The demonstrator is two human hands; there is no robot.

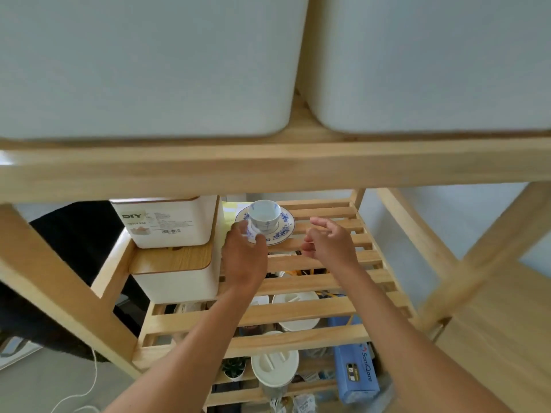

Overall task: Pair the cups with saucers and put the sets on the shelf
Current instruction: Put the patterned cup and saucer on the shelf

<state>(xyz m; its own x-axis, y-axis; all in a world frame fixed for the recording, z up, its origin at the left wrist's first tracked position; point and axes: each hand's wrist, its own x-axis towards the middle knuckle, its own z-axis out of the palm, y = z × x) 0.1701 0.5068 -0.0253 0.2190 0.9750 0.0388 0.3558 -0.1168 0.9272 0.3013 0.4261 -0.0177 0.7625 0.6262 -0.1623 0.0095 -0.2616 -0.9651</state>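
1. We take the slatted light-wood shelf (313, 281) as our landmark; everything below is placed against it.
2. A white porcelain cup with blue markings (264, 215) stands upright on a round white saucer with a blue floral rim (281, 232), and this set rests toward the back of the shelf's slats, near the middle.
3. Our left hand (244, 257) reaches over the shelf to the near left edge of the saucer; its fingers are spread narrowly, with the fingertips (241, 226) at the saucer's rim. We cannot tell whether they actually grip the rim or only touch it.
4. Our right hand (331, 241) hovers above the slats just to the right of the saucer, apart from it, with the fingers loosely curled, parted and holding nothing.
5. At the shelf's left side sits a white tissue box with a wooden lid (174, 274), and a second white box printed "DIY" (167, 223) is stacked on top of it, just left of the saucer.
6. Above the shelf, on the next wooden level, stand two large white storage bins (149, 64).
7. Below the shelf, seen through the slats, are white lidded containers (274, 365) and a blue packet (356, 374).
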